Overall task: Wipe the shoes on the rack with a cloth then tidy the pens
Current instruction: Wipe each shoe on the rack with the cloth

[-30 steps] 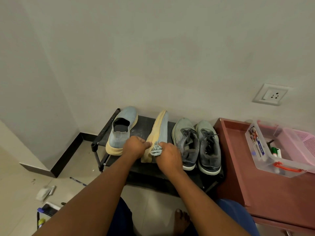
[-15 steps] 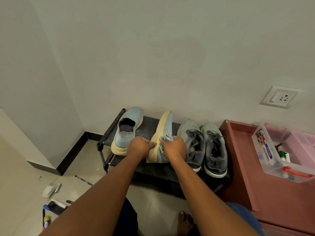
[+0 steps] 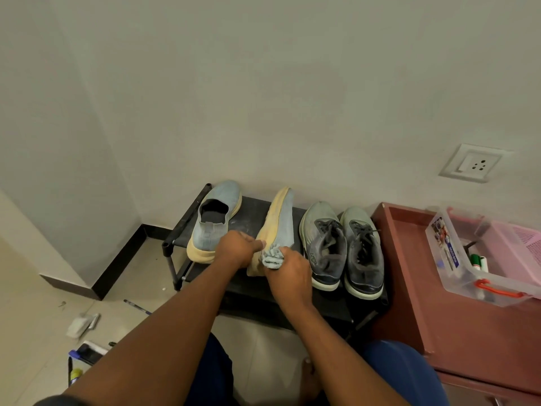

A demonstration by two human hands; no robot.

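From my end the light is soft, dim and even, with a greenish-grey cast over the plain painted wall [image 3: 263, 83]. No glare anywhere. Faint, diffuse shadow lies under the black metal shoe rack [image 3: 292, 312] toward 6 o'clock, and the wall corner at 9 o'clock reads darker. Wide-angle bending shows at the edges: the white wall socket [image 3: 474, 163] at 3 o'clock leans. Focus is fair at centre; detail is soft and smeared on the forearms near 6 o'clock.
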